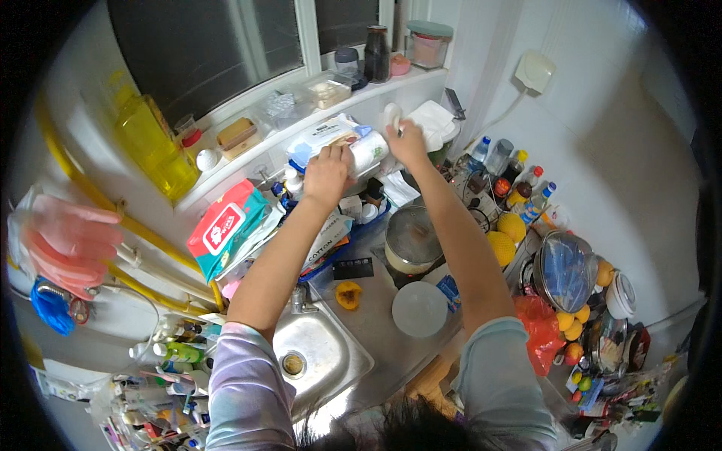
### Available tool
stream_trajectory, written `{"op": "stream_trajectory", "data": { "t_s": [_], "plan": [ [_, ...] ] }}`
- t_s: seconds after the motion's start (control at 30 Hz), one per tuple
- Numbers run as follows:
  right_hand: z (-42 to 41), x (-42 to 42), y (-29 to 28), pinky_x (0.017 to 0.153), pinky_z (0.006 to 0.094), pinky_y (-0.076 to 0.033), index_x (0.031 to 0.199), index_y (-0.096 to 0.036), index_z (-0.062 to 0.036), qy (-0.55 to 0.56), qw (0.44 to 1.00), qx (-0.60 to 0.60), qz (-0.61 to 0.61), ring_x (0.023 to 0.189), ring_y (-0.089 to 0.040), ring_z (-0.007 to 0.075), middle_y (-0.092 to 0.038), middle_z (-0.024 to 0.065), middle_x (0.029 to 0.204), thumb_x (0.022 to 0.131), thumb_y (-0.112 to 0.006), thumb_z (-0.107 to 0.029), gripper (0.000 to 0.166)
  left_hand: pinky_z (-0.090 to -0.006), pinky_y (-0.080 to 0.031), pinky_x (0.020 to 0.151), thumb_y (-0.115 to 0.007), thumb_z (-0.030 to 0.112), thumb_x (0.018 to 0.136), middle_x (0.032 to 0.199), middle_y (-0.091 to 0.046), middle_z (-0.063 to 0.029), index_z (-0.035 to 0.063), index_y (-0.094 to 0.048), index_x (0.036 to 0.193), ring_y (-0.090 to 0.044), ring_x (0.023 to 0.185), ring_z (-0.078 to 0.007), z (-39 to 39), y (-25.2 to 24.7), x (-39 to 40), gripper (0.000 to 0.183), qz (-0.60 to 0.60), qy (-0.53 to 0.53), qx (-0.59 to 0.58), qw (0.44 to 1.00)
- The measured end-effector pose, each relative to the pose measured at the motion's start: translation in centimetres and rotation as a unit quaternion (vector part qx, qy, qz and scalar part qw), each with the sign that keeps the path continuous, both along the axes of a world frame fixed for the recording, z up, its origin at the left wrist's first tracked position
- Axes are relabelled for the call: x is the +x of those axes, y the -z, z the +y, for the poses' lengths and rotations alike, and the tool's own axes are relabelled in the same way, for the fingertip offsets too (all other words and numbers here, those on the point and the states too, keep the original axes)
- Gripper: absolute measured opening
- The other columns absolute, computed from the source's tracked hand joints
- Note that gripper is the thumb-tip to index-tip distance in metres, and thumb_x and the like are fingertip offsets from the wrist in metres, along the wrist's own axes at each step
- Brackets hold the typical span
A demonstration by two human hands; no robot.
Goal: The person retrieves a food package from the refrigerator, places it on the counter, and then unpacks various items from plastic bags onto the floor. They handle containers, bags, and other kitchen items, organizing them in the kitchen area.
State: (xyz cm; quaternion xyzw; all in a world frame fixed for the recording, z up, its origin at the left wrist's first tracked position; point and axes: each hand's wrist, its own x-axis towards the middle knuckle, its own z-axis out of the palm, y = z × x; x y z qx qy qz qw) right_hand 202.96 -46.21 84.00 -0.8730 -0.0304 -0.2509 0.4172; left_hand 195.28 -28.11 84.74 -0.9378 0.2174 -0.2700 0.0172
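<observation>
My left hand (328, 173) rests against the near end of a white roll in printed wrap (369, 151), beside a pale blue wipes packet (324, 135). Whether its fingers grip the roll cannot be told. My right hand (407, 140) is farther right, with its fingers closed on a small white object (393, 114) that I cannot identify. Just right of it, white paper (433, 121) lies over a container. Below my hands are a blue-rimmed basket (361, 239) of packets and small bottles and a lidded pot (413, 239).
A steel sink (316, 349) is at the near left, with half an orange squash-like piece (348, 295) and a round pale lid (419, 309) on the counter. Bottles (501, 157) and a glass-lidded bowl (566, 272) stand right. Jars (377, 53) line the windowsill.
</observation>
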Motion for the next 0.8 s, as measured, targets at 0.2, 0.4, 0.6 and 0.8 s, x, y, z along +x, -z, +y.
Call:
{"op": "stream_trajectory", "data": {
  "t_s": [0.2,0.4,0.6,0.8],
  "plan": [
    [1.7,-0.7,0.2,0.053,0.0257,-0.047,0.092,-0.064,0.0019,-0.183,0.933,0.297,0.093,0.059,-0.060,0.0140,-0.064,0.0096,0.077,0.078,-0.065,-0.027,0.032,-0.0386,-0.047,0.078,-0.071,0.025,0.066,0.103,-0.056,-0.0127,0.0029,-0.052,0.106,-0.054,0.096,-0.0296,1.5,-0.8,1.8,0.050,-0.063,0.054,-0.011,0.997],
    [2.6,1.1,-4.6,0.059,0.0324,-0.051,0.091,-0.065,0.0032,-0.108,0.978,0.170,0.057,0.057,-0.063,0.0229,-0.065,0.0165,0.076,0.070,-0.070,-0.030,0.040,-0.0401,-0.045,0.073,-0.070,0.035,0.069,0.090,-0.061,-0.0130,0.0039,-0.057,0.092,-0.056,0.088,-0.0301,2.8,-4.6,3.1,0.041,-0.024,0.073,-0.063,0.995],
    [3.0,1.9,-4.3,0.065,0.0344,-0.052,0.091,-0.065,0.0037,-0.117,0.987,0.105,0.029,0.062,-0.065,0.0244,-0.066,0.0165,0.074,0.070,-0.069,-0.037,0.046,-0.0396,-0.045,0.077,-0.070,0.036,0.070,0.091,-0.061,-0.0133,0.0041,-0.059,0.096,-0.056,0.090,-0.0302,3.2,-4.5,3.3,0.042,-0.004,0.064,-0.068,0.996],
    [2.3,1.4,-4.5,0.068,0.0379,-0.050,0.087,-0.065,0.0030,-0.121,0.982,0.120,0.087,0.067,-0.065,0.0278,-0.065,0.0158,0.071,0.071,-0.067,-0.039,0.045,-0.0395,-0.045,0.077,-0.070,0.035,0.070,0.091,-0.061,-0.0138,0.0034,-0.059,0.096,-0.056,0.090,-0.0303,3.0,-4.5,3.3,0.043,0.008,0.062,-0.065,0.996]
  ]
}}
